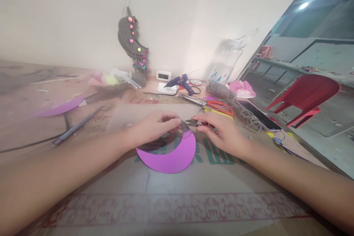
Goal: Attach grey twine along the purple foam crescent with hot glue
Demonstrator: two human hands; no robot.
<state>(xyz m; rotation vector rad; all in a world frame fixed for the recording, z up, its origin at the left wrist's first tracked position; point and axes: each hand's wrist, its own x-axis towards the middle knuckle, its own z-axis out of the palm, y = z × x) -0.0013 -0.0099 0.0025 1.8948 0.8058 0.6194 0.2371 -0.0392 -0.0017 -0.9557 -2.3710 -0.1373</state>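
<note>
My left hand (pixel 166 123) is closed, pinching the upper tip of a purple crescent (pixel 171 162). Grey yarn (pixel 186 128) is wrapped round the crescent near that tip; the rest of the purple surface is bare. Between the fingers of my right hand (pixel 218 131) are small dark thread snips (pixel 190 122), their points at the wrapped yarn by my left fingertips. The fingers partly hide the snips' handles. Under both hands lies a printed, see-through sheet (pixel 166 191).
Behind my hands lie orange-handled scissors (pixel 221 107), a blue glue gun (pixel 182 82), a small clock (pixel 163 75) and a grey yarn skein (pixel 243 112). A phone (pixel 260 116) and a bottle (pixel 226 61) stand right. A decorated grey crescent (pixel 128 37) hangs at the back.
</note>
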